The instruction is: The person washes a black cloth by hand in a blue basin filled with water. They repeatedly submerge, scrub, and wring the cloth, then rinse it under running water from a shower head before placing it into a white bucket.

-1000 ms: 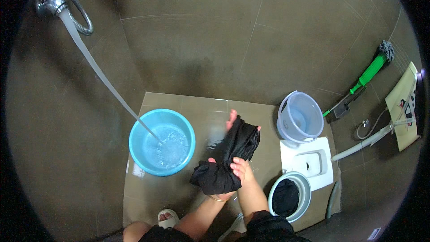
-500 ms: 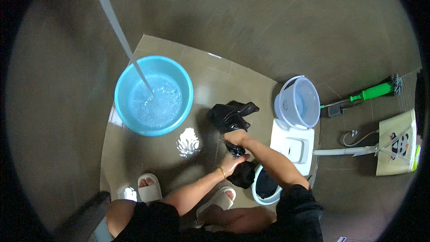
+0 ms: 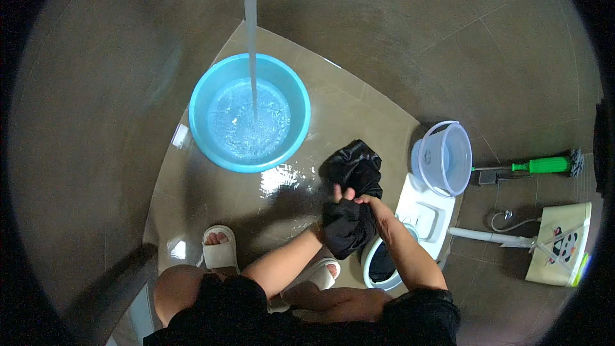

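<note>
A wet, shiny black cloth (image 3: 352, 170) is bunched up in front of me above the tiled floor; its exact kind I cannot make out. My left hand (image 3: 344, 193) grips it from underneath, mostly covered by a fold, with a few fingertips showing. Just to the right, my right hand (image 3: 377, 207) is closed on the same cloth at its middle. Below the hands, a small pale tub (image 3: 369, 275) holds more dark cloth (image 3: 383, 263). To the left of the cloth, a stream of water (image 3: 252, 38) falls into a large blue basin (image 3: 200, 134) partly filled with water.
A pale bucket (image 3: 458, 160) with a raised handle stands beside a white squat toilet (image 3: 416, 202). A green-handled brush (image 3: 541, 165) is at the right wall, near a cream cistern (image 3: 557, 243) with a white pipe (image 3: 480, 234). The floor (image 3: 246, 205) looks wet.
The cloth, earlier twisted narrow between both hands, is now bunched wider. My hands have come closer together, the left one now under a fold. The view has shifted.
</note>
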A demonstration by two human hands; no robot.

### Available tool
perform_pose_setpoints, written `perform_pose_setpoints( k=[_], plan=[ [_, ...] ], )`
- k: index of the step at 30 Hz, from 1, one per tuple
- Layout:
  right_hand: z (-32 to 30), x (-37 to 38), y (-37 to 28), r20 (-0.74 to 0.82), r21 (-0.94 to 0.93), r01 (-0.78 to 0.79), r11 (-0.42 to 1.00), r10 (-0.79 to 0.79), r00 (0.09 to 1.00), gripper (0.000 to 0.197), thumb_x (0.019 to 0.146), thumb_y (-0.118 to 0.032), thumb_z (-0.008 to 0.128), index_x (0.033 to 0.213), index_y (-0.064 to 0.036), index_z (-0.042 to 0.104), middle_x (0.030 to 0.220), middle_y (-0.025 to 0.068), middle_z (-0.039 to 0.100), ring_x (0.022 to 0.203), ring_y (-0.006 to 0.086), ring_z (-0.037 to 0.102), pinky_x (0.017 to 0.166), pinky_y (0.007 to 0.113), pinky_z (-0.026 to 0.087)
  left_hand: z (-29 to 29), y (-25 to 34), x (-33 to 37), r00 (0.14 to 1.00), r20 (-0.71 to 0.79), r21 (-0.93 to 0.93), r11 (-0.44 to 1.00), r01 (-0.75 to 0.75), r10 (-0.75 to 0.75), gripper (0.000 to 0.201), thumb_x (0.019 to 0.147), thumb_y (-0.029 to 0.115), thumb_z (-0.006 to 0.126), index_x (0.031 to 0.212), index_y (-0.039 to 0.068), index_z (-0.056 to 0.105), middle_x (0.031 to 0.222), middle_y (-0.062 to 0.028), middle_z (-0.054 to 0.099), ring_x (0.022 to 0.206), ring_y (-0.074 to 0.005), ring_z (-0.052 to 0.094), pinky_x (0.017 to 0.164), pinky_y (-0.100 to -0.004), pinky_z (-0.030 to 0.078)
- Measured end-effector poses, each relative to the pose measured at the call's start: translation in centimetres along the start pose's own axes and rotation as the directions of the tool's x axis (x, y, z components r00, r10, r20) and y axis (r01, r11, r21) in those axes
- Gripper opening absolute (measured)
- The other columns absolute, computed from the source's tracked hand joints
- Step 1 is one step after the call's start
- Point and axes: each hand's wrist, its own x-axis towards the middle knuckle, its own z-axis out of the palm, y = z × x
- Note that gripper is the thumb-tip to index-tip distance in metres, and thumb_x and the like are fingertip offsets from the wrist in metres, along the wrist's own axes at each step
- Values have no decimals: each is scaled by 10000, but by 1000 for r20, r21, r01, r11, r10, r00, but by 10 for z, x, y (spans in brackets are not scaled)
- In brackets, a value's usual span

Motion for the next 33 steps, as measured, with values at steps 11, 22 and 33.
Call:
perform_pose_setpoints(
  k=[11, 22, 33],
  plan=[
    [30, -95, -59, 342, -51, 146, 988, -120, 932, 1049, 732, -822, 264, 1365, 12, 315, 1387, 192, 354, 1226, 300, 411, 1051, 412, 280, 53, 38, -36, 873, 187, -172, 860, 480, -450, 288, 848, 303, 635, 977, 49, 596, 807, -11, 566, 719, -96, 535, 687, -219, 433],
    [41, -68, 32, 498, 704, 117, 701, -605, 621, 683, 829, -569, 475, 1289, -80, 351, 1348, 73, 300, 1219, 258, 319, 1038, 422, 230, 105, 45, -65, 915, 300, 159, 960, 229, -268, 344, 842, 255, 649, 1080, 38, 525, 875, 0, 539, 764, -87, 522, 696, -218, 424],
    [58, -141, -93, 318, 786, 217, 579, -680, 660, 201, 861, -218, 524, 801, -73, 399, 709, -1, 371, 648, 106, 383, 635, 213, 373, 134, 63, -90, 651, 587, 52, 825, 563, -482, 367, 839, 244, 654, 1101, 33, 506, 910, -3, 539, 796, -95, 524, 714, -222, 423]
  ],
)
